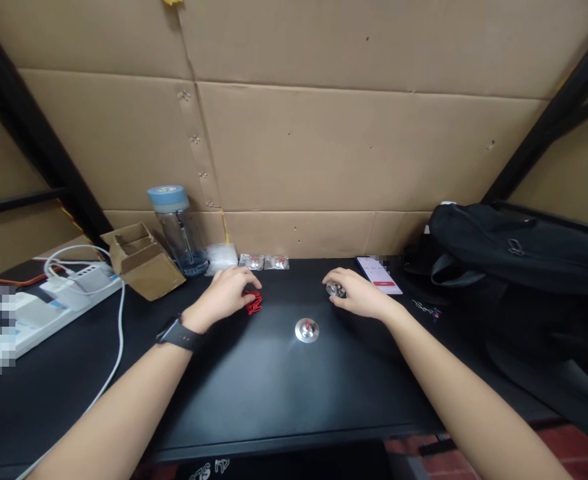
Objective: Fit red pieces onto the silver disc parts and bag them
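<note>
On the dark table, my left hand (227, 293) is curved around a small bundle of red cords (254, 303), with thumb and fingertips at its edges. My right hand (357, 292) has its thumb and fingers around silver metal discs (335, 289); how many there are is partly hidden by the fingers. Between the hands and nearer to me lies a single shiny domed disc (307, 331) with a red piece at its centre, touched by neither hand. Two similar discs in clear plastic bags (264, 262) lie at the back, beyond my left hand.
At the back left stand a blue-lidded bottle (173, 230), an open cardboard box (147, 260) and some clear plastic wrap (221, 257). A white power strip (69, 300) with cables is far left. A phone (380, 275), a small chain (427, 309) and a black backpack (519, 267) are right.
</note>
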The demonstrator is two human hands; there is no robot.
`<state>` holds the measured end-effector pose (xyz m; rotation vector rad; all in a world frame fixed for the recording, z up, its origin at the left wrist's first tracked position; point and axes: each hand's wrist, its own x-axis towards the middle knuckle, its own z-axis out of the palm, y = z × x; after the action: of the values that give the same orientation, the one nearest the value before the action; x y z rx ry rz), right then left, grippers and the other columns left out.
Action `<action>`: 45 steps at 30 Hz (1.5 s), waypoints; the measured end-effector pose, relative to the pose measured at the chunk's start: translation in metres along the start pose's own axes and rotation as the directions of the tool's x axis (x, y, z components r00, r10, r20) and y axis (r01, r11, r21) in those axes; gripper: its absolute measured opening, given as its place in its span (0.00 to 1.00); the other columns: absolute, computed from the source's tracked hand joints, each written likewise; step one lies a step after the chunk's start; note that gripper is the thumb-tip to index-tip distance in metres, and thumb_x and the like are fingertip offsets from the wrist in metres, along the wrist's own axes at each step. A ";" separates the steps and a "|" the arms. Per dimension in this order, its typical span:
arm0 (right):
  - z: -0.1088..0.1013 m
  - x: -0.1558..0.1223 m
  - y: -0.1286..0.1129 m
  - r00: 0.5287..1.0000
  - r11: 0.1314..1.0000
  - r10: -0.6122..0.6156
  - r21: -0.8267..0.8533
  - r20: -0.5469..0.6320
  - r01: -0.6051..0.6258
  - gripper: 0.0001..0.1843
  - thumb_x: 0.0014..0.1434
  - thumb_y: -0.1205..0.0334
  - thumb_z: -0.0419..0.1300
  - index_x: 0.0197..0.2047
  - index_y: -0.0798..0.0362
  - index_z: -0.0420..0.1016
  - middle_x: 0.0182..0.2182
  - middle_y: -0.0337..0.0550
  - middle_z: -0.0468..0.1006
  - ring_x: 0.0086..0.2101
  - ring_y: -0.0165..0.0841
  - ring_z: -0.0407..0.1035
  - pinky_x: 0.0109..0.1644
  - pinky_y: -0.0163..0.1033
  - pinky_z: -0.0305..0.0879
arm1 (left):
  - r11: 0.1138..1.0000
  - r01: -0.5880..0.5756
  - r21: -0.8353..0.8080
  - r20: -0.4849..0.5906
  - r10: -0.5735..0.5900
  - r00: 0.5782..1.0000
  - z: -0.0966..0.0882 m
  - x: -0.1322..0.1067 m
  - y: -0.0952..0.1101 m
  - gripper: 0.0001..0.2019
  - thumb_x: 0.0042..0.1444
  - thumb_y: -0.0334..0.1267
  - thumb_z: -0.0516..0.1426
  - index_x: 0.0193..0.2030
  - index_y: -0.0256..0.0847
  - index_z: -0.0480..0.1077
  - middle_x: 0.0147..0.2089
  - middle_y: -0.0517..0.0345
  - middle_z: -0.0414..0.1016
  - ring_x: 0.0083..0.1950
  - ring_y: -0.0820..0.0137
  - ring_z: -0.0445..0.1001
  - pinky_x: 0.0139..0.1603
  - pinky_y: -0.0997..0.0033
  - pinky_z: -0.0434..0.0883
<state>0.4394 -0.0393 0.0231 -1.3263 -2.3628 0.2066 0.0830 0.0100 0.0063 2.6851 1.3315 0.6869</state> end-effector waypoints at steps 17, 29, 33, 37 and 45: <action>0.007 0.004 0.036 0.996 0.997 0.071 0.018 0.057 -0.072 0.14 0.57 0.68 0.65 0.48 0.51 0.78 0.44 0.47 0.80 0.42 0.38 0.75 0.49 0.41 0.69 | 0.997 0.037 0.062 0.081 -0.042 0.996 -0.014 0.001 0.010 0.04 0.59 0.39 0.60 0.36 0.47 0.77 0.40 0.59 0.82 0.46 0.60 0.77 0.50 0.62 0.61; 0.004 0.005 0.025 0.997 0.986 0.064 0.160 -0.053 -0.054 0.18 0.53 0.71 0.68 0.47 0.51 0.77 0.45 0.45 0.78 0.42 0.37 0.74 0.49 0.43 0.69 | 0.936 0.130 -0.328 0.000 -0.137 0.991 -0.009 0.003 0.052 0.07 0.57 0.46 0.64 0.35 0.48 0.82 0.39 0.60 0.85 0.41 0.63 0.82 0.50 0.64 0.70; 0.008 0.007 -0.002 0.992 0.925 0.056 0.380 -0.117 -0.008 0.20 0.56 0.69 0.67 0.52 0.47 0.76 0.50 0.45 0.77 0.46 0.37 0.74 0.49 0.43 0.71 | 0.857 0.145 -0.495 0.026 -0.152 0.988 0.006 0.001 0.064 0.07 0.56 0.45 0.65 0.34 0.47 0.82 0.40 0.60 0.85 0.41 0.63 0.82 0.49 0.64 0.73; 0.015 0.007 -0.036 0.991 0.802 0.035 0.595 -0.132 0.051 0.21 0.56 0.66 0.69 0.53 0.47 0.75 0.51 0.46 0.77 0.48 0.39 0.74 0.49 0.45 0.73 | 0.780 0.110 -0.616 -0.034 -0.166 0.986 0.015 0.001 0.076 0.06 0.54 0.43 0.67 0.32 0.44 0.80 0.41 0.58 0.85 0.44 0.63 0.82 0.50 0.66 0.74; 0.033 0.004 -0.070 0.984 0.600 0.032 0.790 -0.177 0.123 0.24 0.55 0.66 0.71 0.54 0.46 0.74 0.54 0.46 0.75 0.51 0.39 0.74 0.47 0.42 0.74 | 0.775 0.068 -0.628 -0.120 -0.182 0.976 0.012 0.000 0.082 0.06 0.56 0.44 0.67 0.38 0.48 0.83 0.40 0.60 0.85 0.43 0.63 0.82 0.51 0.65 0.74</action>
<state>0.3689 -0.0704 0.0178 -0.7713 -1.7540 0.9750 0.1490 -0.0396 0.0158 2.0211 1.0479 1.1324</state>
